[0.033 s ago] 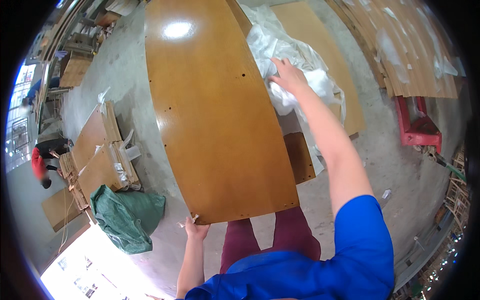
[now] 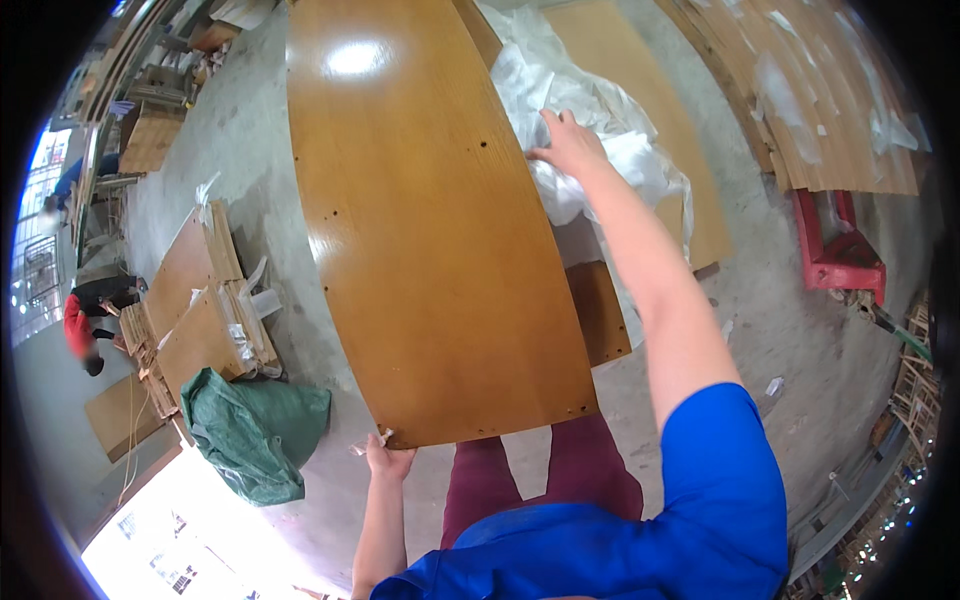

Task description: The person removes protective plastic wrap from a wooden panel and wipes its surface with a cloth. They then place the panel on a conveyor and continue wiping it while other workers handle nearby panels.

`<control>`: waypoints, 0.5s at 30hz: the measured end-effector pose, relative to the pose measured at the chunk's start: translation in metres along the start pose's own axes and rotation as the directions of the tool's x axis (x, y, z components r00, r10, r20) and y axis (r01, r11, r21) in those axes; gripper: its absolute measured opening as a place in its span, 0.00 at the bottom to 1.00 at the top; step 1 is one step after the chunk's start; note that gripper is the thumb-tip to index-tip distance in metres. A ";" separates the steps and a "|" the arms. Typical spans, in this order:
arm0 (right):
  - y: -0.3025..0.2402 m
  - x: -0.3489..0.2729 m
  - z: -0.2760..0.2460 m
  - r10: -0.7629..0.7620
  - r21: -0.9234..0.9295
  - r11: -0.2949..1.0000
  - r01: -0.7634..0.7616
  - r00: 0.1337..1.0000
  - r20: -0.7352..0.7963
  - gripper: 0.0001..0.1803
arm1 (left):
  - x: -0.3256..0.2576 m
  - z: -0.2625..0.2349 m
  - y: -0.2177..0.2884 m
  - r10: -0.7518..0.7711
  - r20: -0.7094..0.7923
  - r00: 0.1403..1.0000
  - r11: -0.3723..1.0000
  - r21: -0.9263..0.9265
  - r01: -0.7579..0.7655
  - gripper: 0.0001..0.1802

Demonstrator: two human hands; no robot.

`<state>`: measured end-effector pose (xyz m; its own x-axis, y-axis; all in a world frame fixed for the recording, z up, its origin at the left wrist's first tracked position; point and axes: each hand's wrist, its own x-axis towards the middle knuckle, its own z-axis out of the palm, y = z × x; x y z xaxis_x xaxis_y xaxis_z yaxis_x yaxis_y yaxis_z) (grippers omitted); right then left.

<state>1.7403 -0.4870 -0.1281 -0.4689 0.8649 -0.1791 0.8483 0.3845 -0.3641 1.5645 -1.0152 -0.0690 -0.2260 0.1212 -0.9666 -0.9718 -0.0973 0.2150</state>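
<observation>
Panel (image 2: 430,230) of glossy brown board, stretching from 12 o'clock to centre, gripped only at its near corner by left hand (image 2: 388,460), liable to tip and slide floorward while right hand (image 2: 565,145), clutching white plastic wrap (image 2: 600,150) at 1 o'clock, tugs sideways.

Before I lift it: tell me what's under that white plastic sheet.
Under the white plastic sheet a lighter wood panel shows at its edges. The right hand rests on the sheet; anything beneath its crumpled middle is hidden.
</observation>
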 end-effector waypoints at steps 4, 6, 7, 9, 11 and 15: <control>-0.007 0.006 0.021 0.141 -0.102 0.987 -0.126 0.978 0.151 0.14 | -0.024 0.000 0.013 0.024 -0.034 0.999 0.999 -0.035 -0.025 0.33; -0.001 -0.021 0.020 -0.063 0.040 0.997 0.060 0.994 0.089 0.10 | -0.037 -0.004 0.017 0.007 -0.010 1.000 0.998 -0.055 -0.007 0.33; 0.004 -0.036 0.015 -0.140 0.118 0.984 0.130 0.987 0.078 0.10 | -0.047 -0.001 0.017 0.017 0.007 1.000 0.999 -0.039 -0.016 0.33; 0.022 -0.078 0.011 -0.162 0.173 0.977 0.128 0.967 0.198 0.09 | -0.067 0.016 0.015 0.014 -0.035 0.999 0.999 -0.037 -0.015 0.33; 0.043 -0.154 0.022 -0.183 0.149 0.980 0.130 0.879 0.441 0.09 | -0.089 0.029 0.017 0.011 -0.011 1.000 1.000 -0.011 -0.011 0.33; 0.052 -0.360 0.074 -0.297 0.296 0.948 0.118 0.664 0.686 0.14 | -0.126 0.037 0.013 -0.050 0.082 0.995 0.999 -0.012 0.051 0.31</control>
<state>1.9354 -0.8021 -0.1503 -0.7320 0.2389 -0.6381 0.6761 0.3706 -0.6369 1.5775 -0.9957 0.0610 -0.1819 0.2068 -0.9613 -0.9812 -0.1024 0.1637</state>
